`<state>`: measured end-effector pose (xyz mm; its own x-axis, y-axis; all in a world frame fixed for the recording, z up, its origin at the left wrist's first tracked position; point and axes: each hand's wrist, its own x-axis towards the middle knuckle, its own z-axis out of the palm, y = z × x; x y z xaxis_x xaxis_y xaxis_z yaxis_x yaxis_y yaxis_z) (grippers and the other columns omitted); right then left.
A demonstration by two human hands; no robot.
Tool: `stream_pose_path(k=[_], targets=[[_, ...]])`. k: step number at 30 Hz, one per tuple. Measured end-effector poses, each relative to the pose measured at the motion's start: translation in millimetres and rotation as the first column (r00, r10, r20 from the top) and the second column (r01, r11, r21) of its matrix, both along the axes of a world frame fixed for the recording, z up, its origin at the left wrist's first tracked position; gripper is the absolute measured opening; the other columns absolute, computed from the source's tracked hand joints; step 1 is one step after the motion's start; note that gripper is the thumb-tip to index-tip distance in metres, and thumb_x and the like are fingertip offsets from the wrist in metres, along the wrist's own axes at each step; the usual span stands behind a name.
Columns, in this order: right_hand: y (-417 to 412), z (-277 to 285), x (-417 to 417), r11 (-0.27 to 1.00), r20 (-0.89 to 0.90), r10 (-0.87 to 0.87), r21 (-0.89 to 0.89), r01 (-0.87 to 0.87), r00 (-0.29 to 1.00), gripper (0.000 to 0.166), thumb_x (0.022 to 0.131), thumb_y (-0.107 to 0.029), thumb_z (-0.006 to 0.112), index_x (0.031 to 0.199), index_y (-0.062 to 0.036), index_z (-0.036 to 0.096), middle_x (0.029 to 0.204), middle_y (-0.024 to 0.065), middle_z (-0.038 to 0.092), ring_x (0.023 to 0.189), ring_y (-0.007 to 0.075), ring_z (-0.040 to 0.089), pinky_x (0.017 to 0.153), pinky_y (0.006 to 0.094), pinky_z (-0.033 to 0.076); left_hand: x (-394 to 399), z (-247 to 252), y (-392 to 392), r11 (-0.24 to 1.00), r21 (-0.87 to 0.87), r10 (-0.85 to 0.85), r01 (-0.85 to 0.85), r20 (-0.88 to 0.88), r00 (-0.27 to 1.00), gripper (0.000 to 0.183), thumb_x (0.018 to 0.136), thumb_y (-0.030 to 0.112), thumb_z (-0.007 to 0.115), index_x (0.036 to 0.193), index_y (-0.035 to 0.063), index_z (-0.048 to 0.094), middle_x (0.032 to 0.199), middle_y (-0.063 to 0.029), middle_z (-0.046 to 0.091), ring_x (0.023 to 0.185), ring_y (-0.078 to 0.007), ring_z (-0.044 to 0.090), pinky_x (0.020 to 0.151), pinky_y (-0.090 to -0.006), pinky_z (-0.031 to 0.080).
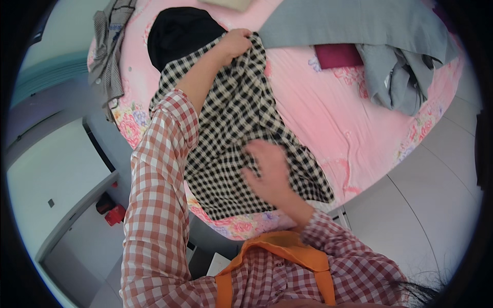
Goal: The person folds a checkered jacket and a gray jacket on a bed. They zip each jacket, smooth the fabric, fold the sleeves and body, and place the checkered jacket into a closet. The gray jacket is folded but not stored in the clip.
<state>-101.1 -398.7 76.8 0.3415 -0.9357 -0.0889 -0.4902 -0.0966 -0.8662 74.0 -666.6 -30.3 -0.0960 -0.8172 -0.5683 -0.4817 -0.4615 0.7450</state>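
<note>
A black-and-cream checked cloth garment (223,154) lies spread and wrinkled over the near part of a bed with a pink floral sheet (319,127). My left hand (235,44) grips its far edge at the upper right corner, fingers closed on the fabric. Over the lower middle of the garment is my right hand (269,169), blurred, its fingers apart and holding nothing; whether it touches the cloth cannot be told. A black cloth item (179,34) sits just beyond the garment's far left edge, partly covered by it.
A grey cloth (346,23) spans the far right of the bed, with a crumpled grey garment (396,81) and a folded maroon cloth (338,56) beside it. A grey patterned shirt (111,54) hangs at the left edge. A beige item (231,3) lies at the far side.
</note>
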Motion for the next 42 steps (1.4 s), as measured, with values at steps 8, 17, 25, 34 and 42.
stream_pose_path(k=[8, 17, 25, 34, 42], targets=[[64, 7, -119, 0.955, -0.494, -0.182, 0.119, 0.273, 0.850, 0.049, 0.066, -0.001, 0.067, 0.114, -0.0029, 0.055, 0.100, 0.0140, 0.059, 0.093, 0.0330, 0.055, 0.085, 0.0433, 0.043, -10, -11, 11, 0.988, -0.149, 0.031, -0.032, -0.009, 0.999, 0.058, 0.080, 0.026, 0.072, 0.126, -0.0035, 0.053, 0.114, -0.0125, 0.064, 0.102, -0.0200, 0.060, 0.091, -0.0302, 0.046], [104, 38, -112, 0.993, -0.357, -0.105, -0.084, 0.080, 0.928, 0.037, 0.063, 0.009, 0.057, 0.098, -0.0046, 0.061, 0.091, 0.0117, 0.058, 0.082, 0.0314, 0.055, 0.070, 0.0393, 0.047, 2, -19, 21, 0.875, -0.472, 0.110, 0.104, 0.403, 0.909, 0.058, 0.077, 0.030, 0.070, 0.124, -0.0016, 0.055, 0.116, -0.0204, 0.064, 0.104, -0.0293, 0.063, 0.090, -0.0372, 0.048], [114, 29, -127, 0.966, -0.266, -0.238, -0.164, 0.199, 0.934, 0.038, 0.066, 0.009, 0.058, 0.102, -0.0048, 0.063, 0.091, 0.0112, 0.058, 0.082, 0.0302, 0.055, 0.069, 0.0379, 0.047, -73, 80, 280, 0.551, -0.716, -0.163, 0.429, 0.412, 0.897, 0.009, 0.072, -0.001, 0.051, 0.077, 0.0032, 0.057, 0.077, -0.0093, 0.058, 0.081, -0.0287, 0.055, 0.078, -0.0398, 0.042], [133, -13, -107, 0.991, -0.328, 0.100, -0.050, -0.122, 0.940, 0.033, 0.073, 0.002, 0.062, 0.104, -0.0047, 0.065, 0.094, 0.0123, 0.060, 0.086, 0.0309, 0.057, 0.075, 0.0385, 0.048, -160, 21, 399, 0.736, -0.517, -0.391, 0.438, 0.204, 0.898, 0.046, 0.080, 0.021, 0.059, 0.122, 0.0028, 0.058, 0.133, -0.0184, 0.051, 0.124, -0.0387, 0.042, 0.109, -0.0536, 0.025], [153, -51, -106, 0.988, -0.162, 0.108, -0.088, -0.123, 0.981, 0.022, 0.073, -0.006, 0.064, 0.095, -0.0037, 0.063, 0.092, 0.0106, 0.058, 0.086, 0.0317, 0.054, 0.074, 0.0424, 0.046, -103, 53, 463, 0.636, -0.634, -0.403, 0.441, 0.215, 0.890, 0.031, 0.081, 0.011, 0.061, 0.110, -0.0014, 0.060, 0.129, -0.0198, 0.051, 0.122, -0.0386, 0.044, 0.104, -0.0507, 0.033]])
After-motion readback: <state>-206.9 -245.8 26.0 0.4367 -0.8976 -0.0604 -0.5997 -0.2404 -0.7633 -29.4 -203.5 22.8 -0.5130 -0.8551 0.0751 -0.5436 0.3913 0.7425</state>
